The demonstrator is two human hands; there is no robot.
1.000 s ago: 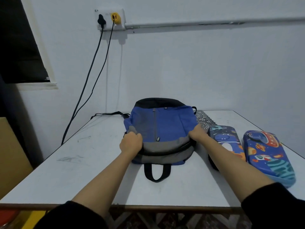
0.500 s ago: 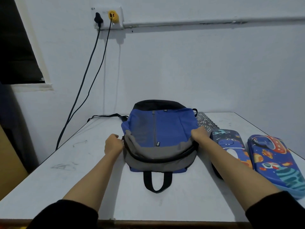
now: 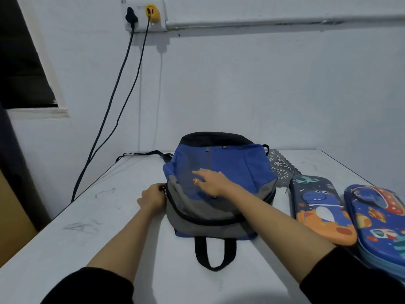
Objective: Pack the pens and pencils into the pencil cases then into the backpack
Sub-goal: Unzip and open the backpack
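Directly beneath the right hand (image 3: 211, 183) lies the backpack (image 3: 241, 163), left hand (image 3: 152, 197) gripping it.

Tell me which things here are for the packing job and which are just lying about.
For the job: backpack, dinosaur pencil case, spaceship pencil case, probably the grey patterned pouch.
Lying about: wall socket, two cables.
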